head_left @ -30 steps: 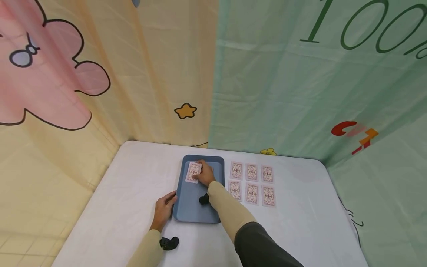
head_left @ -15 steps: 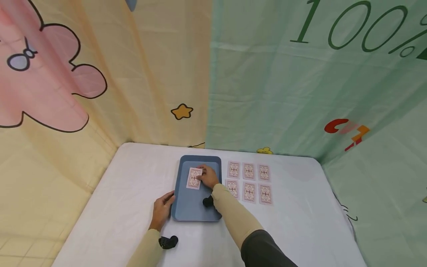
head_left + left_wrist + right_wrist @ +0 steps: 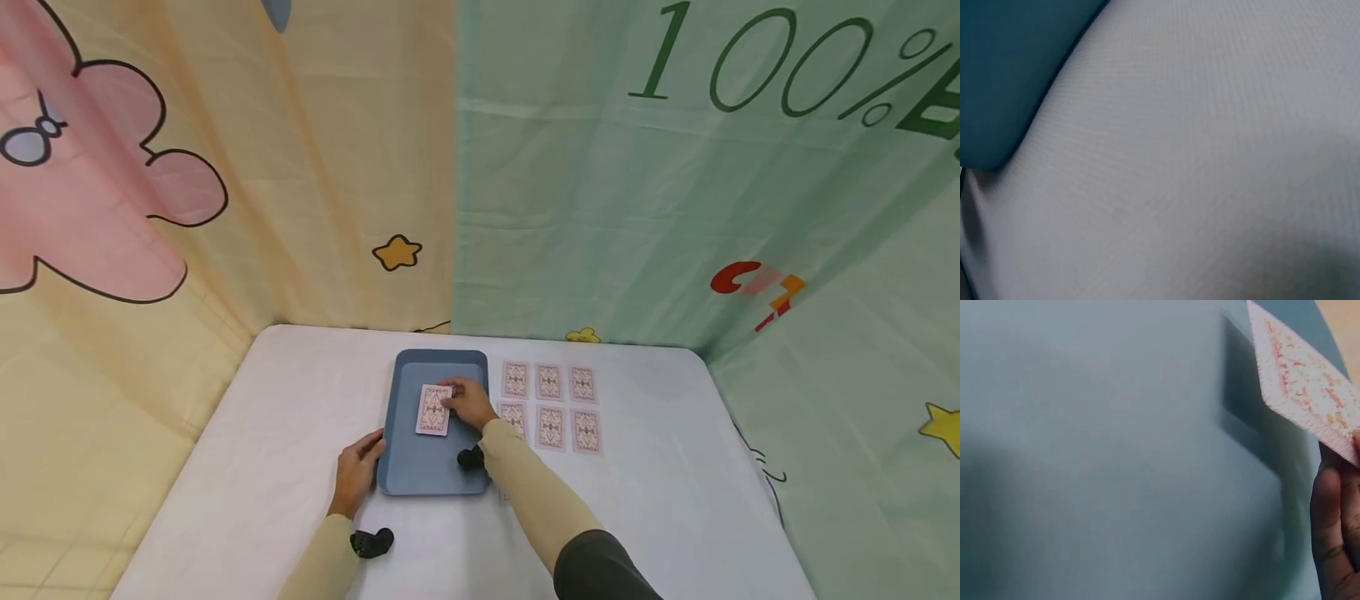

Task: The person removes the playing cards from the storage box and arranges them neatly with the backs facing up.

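Observation:
In the head view, my right hand (image 3: 471,402) pinches a playing card (image 3: 432,410) by its right side, its red patterned back facing up. The card is over the blue-grey tray (image 3: 420,473); in the right wrist view, the raised card (image 3: 1310,381) casts a shadow on the tray. Beside the tray's left edge, my left hand (image 3: 355,475) rests with its fingertips touching the rim. The left wrist view shows only the tray's corner (image 3: 1010,75) and white cloth, so that hand's fingers are hidden there.
Several playing cards (image 3: 550,427) lie face down in two rows right of the tray. The right sleeve (image 3: 532,487) partly covers the nearest one, and a red bit shows beside it lower down. White cloth covers the table (image 3: 675,483); curtains (image 3: 585,208) hang behind.
The card in my right hand has shifted toward me within the tray, to a more upright angle. My left hand stays at the tray's rim. The head view has turned slightly right.

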`<state>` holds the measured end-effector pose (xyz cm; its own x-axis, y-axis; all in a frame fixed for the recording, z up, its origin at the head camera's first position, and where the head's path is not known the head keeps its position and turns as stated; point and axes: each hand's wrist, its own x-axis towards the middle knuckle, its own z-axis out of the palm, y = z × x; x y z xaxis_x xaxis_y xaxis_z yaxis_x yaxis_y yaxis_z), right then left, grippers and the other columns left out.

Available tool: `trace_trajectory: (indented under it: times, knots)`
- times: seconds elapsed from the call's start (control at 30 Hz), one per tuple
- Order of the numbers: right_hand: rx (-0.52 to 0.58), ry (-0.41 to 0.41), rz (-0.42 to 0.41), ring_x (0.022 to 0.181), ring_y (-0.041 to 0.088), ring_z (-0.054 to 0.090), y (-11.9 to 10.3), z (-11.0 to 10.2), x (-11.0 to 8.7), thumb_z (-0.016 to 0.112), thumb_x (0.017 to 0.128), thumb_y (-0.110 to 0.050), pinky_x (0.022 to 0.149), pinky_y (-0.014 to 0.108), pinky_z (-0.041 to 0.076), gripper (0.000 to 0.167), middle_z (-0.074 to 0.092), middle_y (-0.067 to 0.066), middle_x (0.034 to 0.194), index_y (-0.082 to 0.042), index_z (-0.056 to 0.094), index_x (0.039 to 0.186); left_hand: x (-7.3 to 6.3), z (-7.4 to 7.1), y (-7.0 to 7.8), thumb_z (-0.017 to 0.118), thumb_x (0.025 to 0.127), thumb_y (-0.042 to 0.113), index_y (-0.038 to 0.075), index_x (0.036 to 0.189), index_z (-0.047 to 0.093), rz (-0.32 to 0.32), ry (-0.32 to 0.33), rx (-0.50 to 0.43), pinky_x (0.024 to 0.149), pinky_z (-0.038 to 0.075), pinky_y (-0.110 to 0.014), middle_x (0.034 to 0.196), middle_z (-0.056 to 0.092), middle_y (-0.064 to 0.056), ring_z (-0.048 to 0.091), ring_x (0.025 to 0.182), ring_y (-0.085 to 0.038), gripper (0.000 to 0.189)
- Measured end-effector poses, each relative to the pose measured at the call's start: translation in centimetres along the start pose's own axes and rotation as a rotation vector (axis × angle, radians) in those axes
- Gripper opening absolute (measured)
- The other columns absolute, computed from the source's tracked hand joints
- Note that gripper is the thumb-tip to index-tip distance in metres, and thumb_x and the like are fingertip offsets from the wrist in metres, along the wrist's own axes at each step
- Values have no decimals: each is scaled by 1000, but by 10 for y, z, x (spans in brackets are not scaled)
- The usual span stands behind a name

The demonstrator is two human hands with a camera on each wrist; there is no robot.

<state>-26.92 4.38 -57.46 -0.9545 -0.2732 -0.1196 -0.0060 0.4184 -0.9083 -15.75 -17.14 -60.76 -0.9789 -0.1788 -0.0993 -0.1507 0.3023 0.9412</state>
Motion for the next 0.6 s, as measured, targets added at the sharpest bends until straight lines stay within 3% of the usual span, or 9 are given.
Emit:
trace_trajectory:
  times: [0.37,0.6]
  knots:
    - [120,27,-67,64,27,62,-5,-12,-15,70,84,1,55,23,47,32,64,11,69,1,67,116,2,-3,-1,55,99,13,-7,130,56,-2,-17,-8,103,42,-49,131,56,-25,52,123,-37,37]
    - [134,58,-62,61,18,54,2,-23,-32,70,85,-3,55,24,44,30,58,0,64,-1,68,116,1,-1,0,55,98,12,-8,129,56,-3,-13,-20,103,41,-50,130,56,-26,51,124,-38,37]
